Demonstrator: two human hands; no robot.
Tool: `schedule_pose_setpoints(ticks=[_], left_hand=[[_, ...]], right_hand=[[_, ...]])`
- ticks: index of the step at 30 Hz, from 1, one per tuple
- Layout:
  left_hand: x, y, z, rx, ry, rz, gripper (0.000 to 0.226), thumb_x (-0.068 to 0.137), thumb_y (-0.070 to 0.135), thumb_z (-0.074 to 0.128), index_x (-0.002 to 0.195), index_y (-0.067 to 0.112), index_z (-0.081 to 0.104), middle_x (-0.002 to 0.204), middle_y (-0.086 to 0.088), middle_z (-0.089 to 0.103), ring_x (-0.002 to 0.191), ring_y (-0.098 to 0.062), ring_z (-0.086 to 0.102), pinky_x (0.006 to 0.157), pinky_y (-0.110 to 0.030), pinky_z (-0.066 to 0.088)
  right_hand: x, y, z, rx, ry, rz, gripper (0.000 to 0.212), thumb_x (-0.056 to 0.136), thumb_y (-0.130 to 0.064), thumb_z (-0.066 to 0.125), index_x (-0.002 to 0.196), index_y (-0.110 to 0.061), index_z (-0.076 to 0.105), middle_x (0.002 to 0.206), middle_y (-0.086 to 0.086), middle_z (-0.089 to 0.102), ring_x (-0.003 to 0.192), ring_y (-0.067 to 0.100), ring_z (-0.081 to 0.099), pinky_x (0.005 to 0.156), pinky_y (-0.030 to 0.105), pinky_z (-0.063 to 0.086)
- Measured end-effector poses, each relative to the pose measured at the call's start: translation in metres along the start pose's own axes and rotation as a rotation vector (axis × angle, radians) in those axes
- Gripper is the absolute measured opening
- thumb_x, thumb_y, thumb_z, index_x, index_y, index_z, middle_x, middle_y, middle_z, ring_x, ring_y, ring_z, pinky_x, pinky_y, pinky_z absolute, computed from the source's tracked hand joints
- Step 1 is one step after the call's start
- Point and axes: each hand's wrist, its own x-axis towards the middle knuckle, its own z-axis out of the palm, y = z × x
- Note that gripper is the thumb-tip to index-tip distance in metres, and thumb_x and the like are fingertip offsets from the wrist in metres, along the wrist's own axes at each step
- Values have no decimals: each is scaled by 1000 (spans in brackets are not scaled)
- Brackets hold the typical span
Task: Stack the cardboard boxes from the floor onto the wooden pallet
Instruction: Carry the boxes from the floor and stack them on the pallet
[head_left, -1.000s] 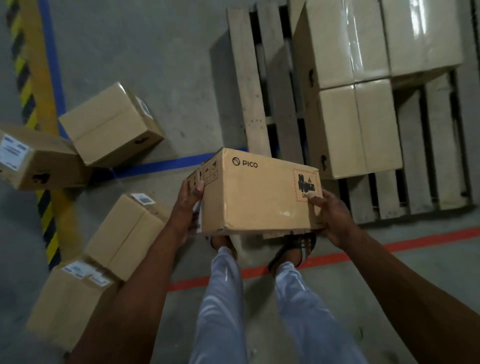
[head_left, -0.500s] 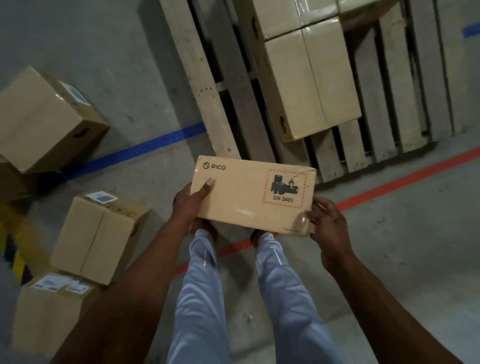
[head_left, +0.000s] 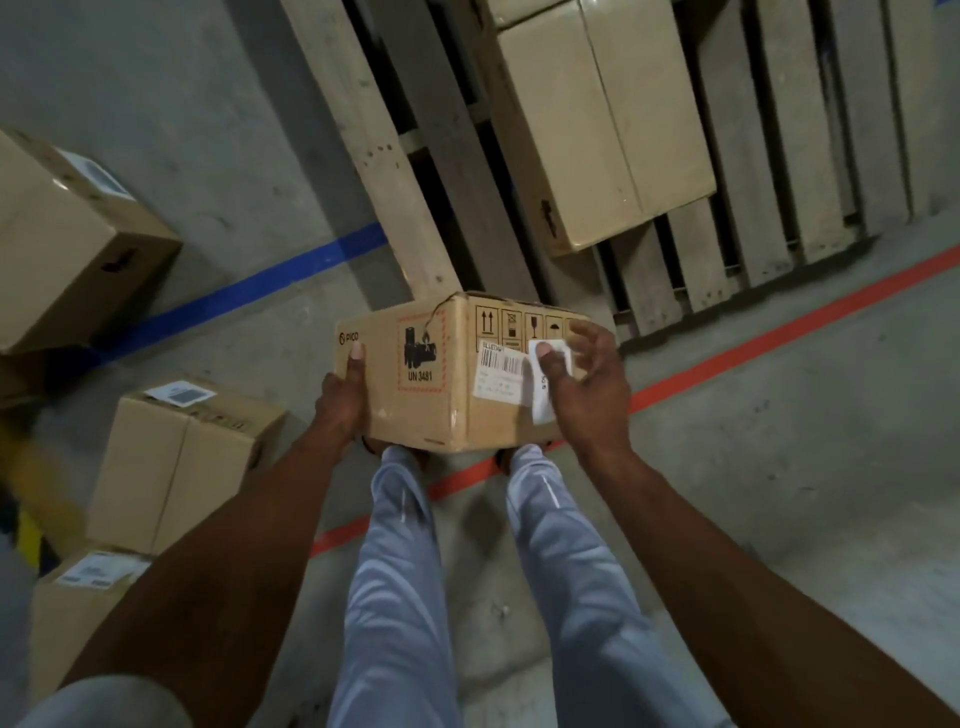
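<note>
**Box held above the floor, short of the pallet**

The person held a PICO box (head_left: 441, 374) in both hands at frame centre, off the floor, over their feet. The left hand (head_left: 340, 400) clamped the box's left end, thumb up on the printed face. The right hand (head_left: 584, 384) pressed the right end, thumb on a white label (head_left: 543, 379), fingers spread loosely. Jagged tear at the box's top edge. The wooden pallet (head_left: 395, 156) lay at 12 to 2 o'clock, bearing a stacked box (head_left: 608, 124). Three boxes sat on the floor: large one (head_left: 67, 249) at 9 o'clock, a second (head_left: 176, 462) at 8, a third (head_left: 78, 603) at 7. A red line (head_left: 779, 332) ran under the feet, a blue line (head_left: 249, 286) at 10.
</note>
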Motion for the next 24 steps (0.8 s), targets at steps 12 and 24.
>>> schedule_pose_setpoints(ticks=[12, 24], left_hand=[[-122, 44, -5, -61, -39, 154, 94, 61, 94, 73, 130, 30, 62, 124, 1, 75, 111, -26, 72, 100, -54, 56], [-382, 78, 20, -210, 54, 189, 122, 49, 98, 74, 147, 28, 54, 139, -5, 66, 121, -34, 66, 95, -61, 58]], right_hand=[[18, 45, -61, 241, -279, 619, 66, 95, -77, 41, 121, -23, 69, 121, 7, 71, 118, 35, 59, 107, 66, 39], [-80, -55, -287, 271, -354, 438, 43, 93, -60, 57, 100, -21, 74, 105, 3, 76, 105, 29, 66, 84, 41, 48]])
